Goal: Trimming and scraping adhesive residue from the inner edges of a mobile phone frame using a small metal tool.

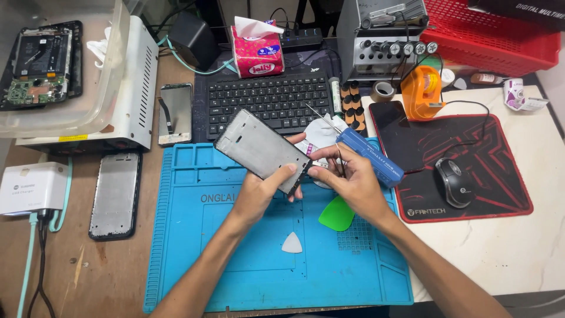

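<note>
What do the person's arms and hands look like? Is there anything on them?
Both arms are bare up to the picture's edge: no sleeves show. The left hand and right hand wear no gloves, and no watch, ring or bracelet shows.

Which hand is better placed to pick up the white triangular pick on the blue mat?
Probably the right hand: it pinches only thin tweezers, while the left hand supports the grey phone frame. White triangular pick.

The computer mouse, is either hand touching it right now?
No, the computer mouse lies alone on its pad while the left hand and right hand hold a phone frame.
</note>
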